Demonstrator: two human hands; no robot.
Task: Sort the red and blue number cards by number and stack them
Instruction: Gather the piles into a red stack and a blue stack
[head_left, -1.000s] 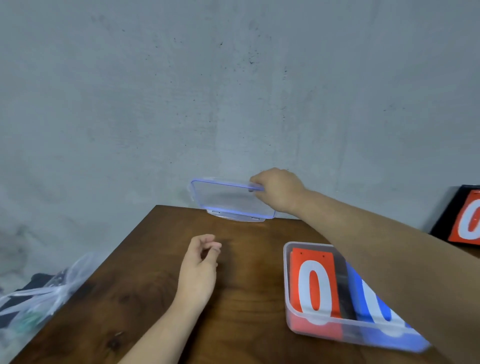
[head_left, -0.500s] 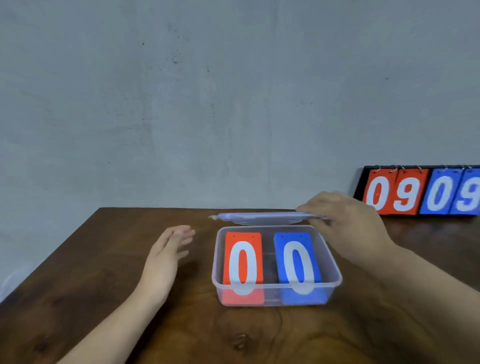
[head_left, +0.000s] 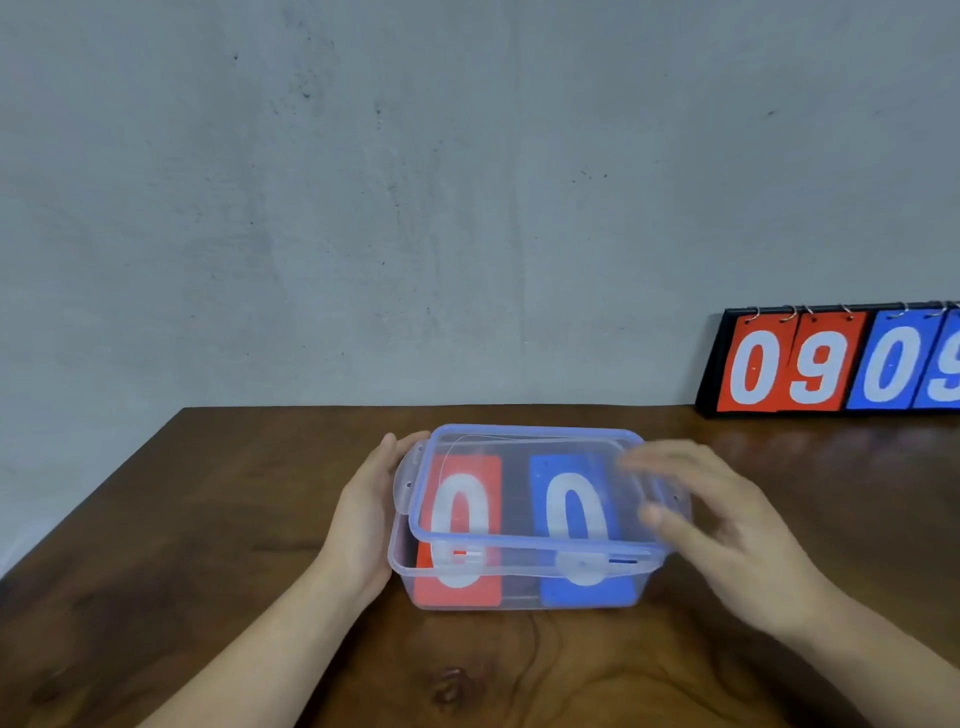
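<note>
A clear plastic box stands in the middle of the wooden table. Inside it lie a red card stack and a blue card stack, each showing a white 0 on top. A clear lid with a blue rim rests on the box, shifted slightly to the right. My left hand lies flat against the box's left side, fingers straight. My right hand is blurred at the lid's right edge, fingers spread and straight.
A black flip scoreboard stands at the back right against the grey wall, showing red 0 9 and blue 0 9. The table's left edge runs diagonally toward me.
The right hand carried the lid from the table's far edge over the box, set it down and let go. The left hand moved right onto the box's side.
</note>
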